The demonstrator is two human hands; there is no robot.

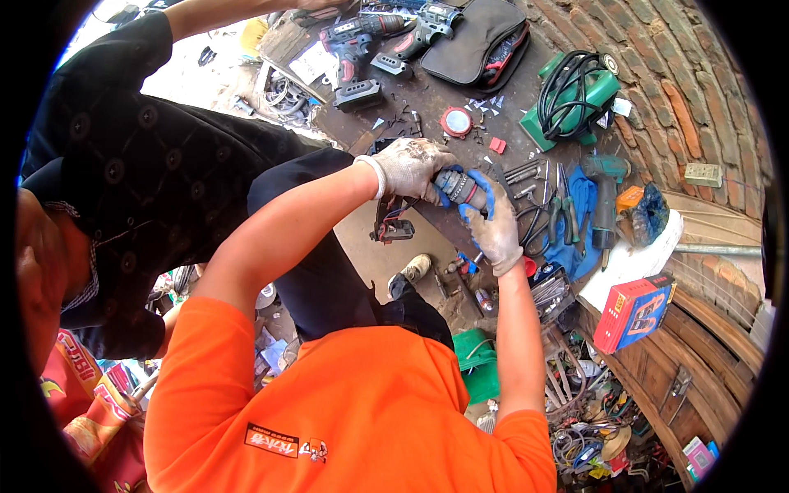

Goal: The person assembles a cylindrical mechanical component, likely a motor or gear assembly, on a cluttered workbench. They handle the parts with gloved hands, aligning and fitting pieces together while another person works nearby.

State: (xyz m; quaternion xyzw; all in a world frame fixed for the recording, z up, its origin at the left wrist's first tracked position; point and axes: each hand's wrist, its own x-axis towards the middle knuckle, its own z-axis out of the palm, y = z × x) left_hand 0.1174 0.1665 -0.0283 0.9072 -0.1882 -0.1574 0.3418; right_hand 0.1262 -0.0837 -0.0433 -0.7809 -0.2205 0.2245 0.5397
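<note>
Both my hands wear whitish work gloves with blue palms, soiled with dirt. Between them is a grey drill chuck with its gearbox (462, 189), held over the bench edge. My left hand (415, 168) is closed round its left end, and the fingers of my right hand (496, 226) wrap its right side. Below my left hand hangs a dark part with thin coloured wires (393, 228); whether it joins the gearbox is hidden. Cordless drills (349, 53) with loose batteries (357, 95) lie beyond my left hand. Pliers (564, 215) lie on a blue cloth to the right.
A red-rimmed round tin (456, 122), a black tool case (475, 45) and a green machine with coiled cable (571, 99) sit on the bench by a brick wall (682, 74). A red box (633, 312) stands at right. Another person in black (140, 164) is close on the left.
</note>
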